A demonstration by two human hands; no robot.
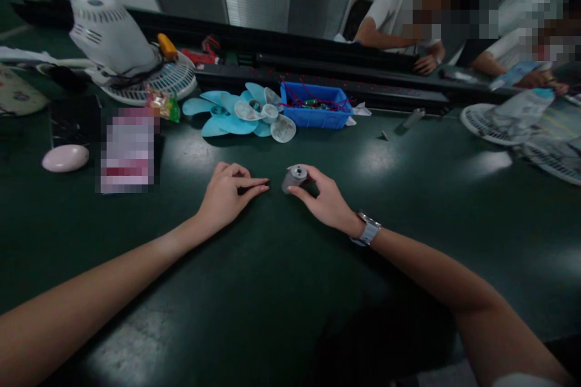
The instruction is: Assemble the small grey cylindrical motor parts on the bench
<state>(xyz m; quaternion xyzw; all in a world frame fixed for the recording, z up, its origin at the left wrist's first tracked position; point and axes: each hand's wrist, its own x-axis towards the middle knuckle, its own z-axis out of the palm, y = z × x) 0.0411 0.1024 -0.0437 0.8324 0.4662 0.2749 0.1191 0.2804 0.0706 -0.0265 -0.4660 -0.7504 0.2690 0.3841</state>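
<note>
My right hand (330,198) has its thumb and fingers around a small grey metal cylinder (294,179). The cylinder stands nearly upright on the dark green table, and its round top shows a dark hole in the middle. To the left of it is my left hand (223,192), low over the table, with thumb and index finger brought close together in a pinch pointing at the cylinder. Whatever is between those fingertips, if anything, is too small to make out. A gap separates the two hands.
Light blue fan blades (222,112) lie beyond my hands beside a blue bin (318,110) of wired parts. A white fan (111,36), a phone-like blurred item (128,151) and a pink oval object (66,158) are left. Two people sit across the table, faces blurred.
</note>
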